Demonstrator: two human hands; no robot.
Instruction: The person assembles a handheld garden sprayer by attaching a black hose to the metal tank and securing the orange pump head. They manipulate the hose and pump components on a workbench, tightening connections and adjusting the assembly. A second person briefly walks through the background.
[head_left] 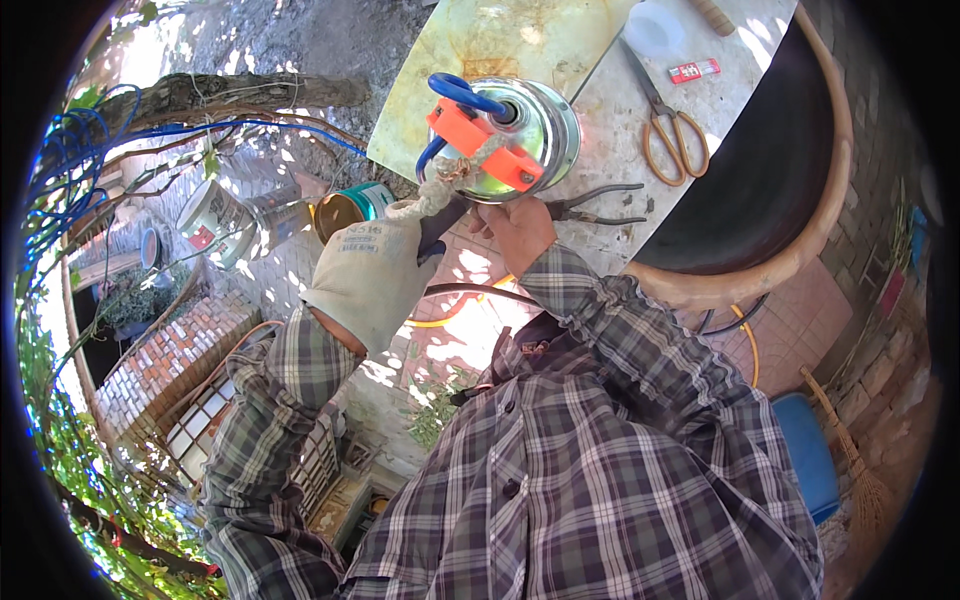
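Note:
A round, shiny metal canister (560, 130) stands on the table near its front edge. Across its top lies an orange strap-like piece (465, 130), beside thick blue loops (465, 92). My left hand (375, 260) wears a beige work glove with a dark palm; its worn fingers reach over the middle of the orange piece and appear closed on it. Bare, my right hand (515, 232) is at the canister's near lower side with its fingers curled in; what they hold, if anything, is hidden. Just right of it lie pliers (600, 205) with spread handles.
Scissors (668, 130), a small red packet (694, 70) and a whitish round lid-like thing (655, 30) lie on the table (620, 105). A big dark-lined basin (835, 170) adjoins its right side. Buckets (215, 222) stand at left; a broom (862, 475) is at lower right.

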